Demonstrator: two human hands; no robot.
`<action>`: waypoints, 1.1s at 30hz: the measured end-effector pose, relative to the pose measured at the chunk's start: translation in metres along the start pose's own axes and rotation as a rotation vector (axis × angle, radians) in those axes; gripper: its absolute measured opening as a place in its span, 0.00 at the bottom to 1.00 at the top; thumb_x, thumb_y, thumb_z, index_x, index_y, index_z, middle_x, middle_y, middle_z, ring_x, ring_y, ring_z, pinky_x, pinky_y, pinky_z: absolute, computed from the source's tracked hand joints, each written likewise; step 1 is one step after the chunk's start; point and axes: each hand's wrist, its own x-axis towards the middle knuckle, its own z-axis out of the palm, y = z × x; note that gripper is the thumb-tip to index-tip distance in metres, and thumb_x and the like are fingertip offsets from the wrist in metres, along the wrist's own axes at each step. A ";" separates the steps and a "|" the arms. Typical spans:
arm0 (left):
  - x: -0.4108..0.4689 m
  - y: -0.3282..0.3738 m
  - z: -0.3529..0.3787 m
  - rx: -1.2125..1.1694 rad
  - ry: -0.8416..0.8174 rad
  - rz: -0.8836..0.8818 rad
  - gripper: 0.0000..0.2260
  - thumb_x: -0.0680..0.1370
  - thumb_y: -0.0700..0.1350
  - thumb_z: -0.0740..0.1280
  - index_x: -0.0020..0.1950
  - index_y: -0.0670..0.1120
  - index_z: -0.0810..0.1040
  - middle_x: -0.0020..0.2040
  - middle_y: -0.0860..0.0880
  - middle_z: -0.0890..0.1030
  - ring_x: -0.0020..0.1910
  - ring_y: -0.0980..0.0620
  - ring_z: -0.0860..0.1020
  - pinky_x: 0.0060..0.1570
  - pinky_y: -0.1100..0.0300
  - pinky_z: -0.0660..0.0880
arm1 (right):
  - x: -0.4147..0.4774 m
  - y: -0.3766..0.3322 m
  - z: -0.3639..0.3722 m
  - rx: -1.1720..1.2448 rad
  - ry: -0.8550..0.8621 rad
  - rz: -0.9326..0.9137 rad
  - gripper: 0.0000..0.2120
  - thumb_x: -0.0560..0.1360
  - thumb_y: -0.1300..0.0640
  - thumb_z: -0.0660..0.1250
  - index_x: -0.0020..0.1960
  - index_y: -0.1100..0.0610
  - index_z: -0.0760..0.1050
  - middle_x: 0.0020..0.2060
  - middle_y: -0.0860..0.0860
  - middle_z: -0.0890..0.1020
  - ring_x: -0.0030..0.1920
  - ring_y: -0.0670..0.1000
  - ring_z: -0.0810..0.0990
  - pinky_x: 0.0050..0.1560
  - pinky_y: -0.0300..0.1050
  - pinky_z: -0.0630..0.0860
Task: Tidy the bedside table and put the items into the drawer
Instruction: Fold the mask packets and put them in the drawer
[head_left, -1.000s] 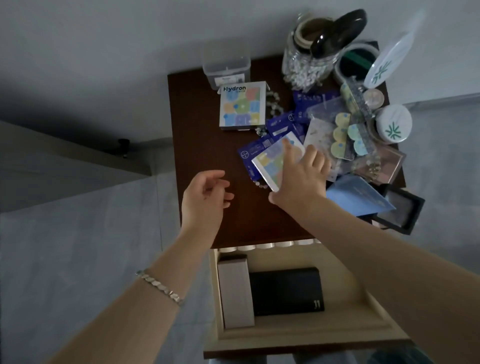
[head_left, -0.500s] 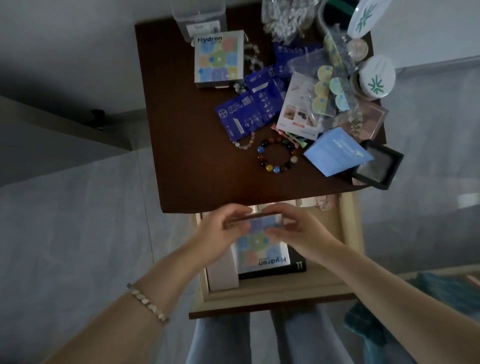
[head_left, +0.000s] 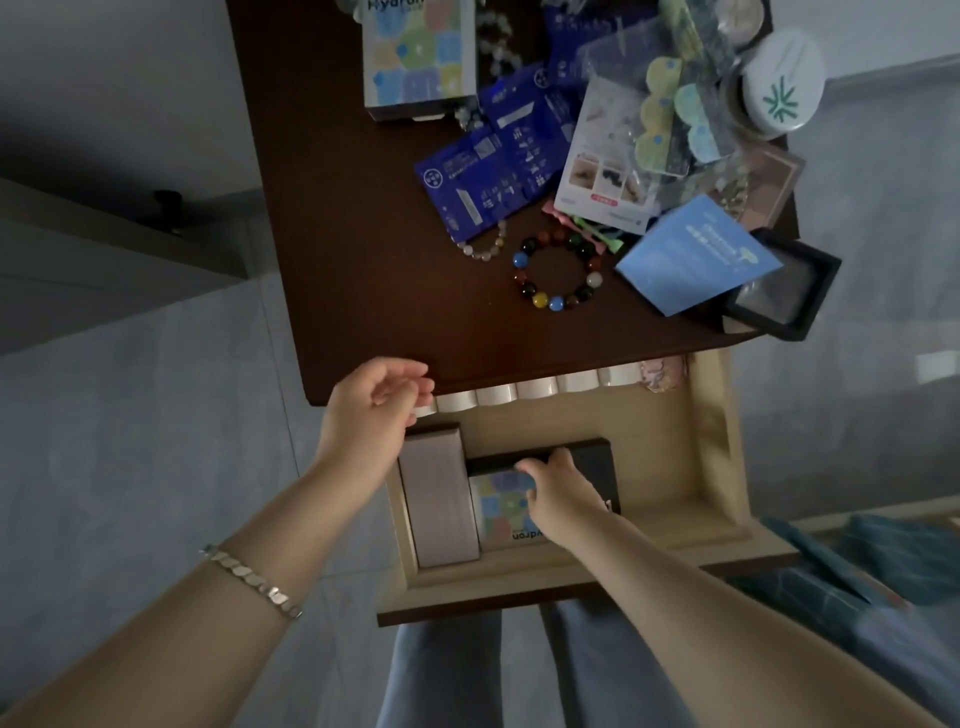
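Right hand (head_left: 558, 493) on colourful Hydron box (head_left: 500, 512) in open drawer (head_left: 719, 467); left hand (head_left: 371, 410) loose at table (head_left: 363, 260) edge.
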 end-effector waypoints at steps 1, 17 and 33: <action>0.001 0.002 0.000 -0.007 0.002 0.000 0.11 0.79 0.37 0.60 0.46 0.52 0.75 0.46 0.52 0.81 0.47 0.56 0.80 0.45 0.64 0.76 | -0.001 0.001 -0.005 -0.001 -0.046 -0.001 0.23 0.78 0.60 0.59 0.71 0.49 0.61 0.64 0.53 0.65 0.52 0.52 0.76 0.48 0.43 0.77; 0.059 0.092 -0.039 -0.094 0.149 0.054 0.10 0.80 0.39 0.59 0.46 0.54 0.74 0.46 0.53 0.80 0.45 0.58 0.80 0.49 0.60 0.77 | -0.026 -0.198 -0.249 -0.232 0.744 -0.550 0.33 0.71 0.53 0.70 0.71 0.55 0.59 0.69 0.55 0.62 0.70 0.54 0.60 0.68 0.50 0.63; 0.075 0.107 -0.058 -0.574 0.015 -0.123 0.18 0.78 0.46 0.62 0.68 0.49 0.67 0.58 0.48 0.78 0.56 0.51 0.78 0.57 0.51 0.75 | -0.009 -0.204 -0.237 0.295 0.430 -0.566 0.35 0.66 0.51 0.69 0.69 0.48 0.57 0.58 0.49 0.71 0.57 0.50 0.73 0.56 0.49 0.75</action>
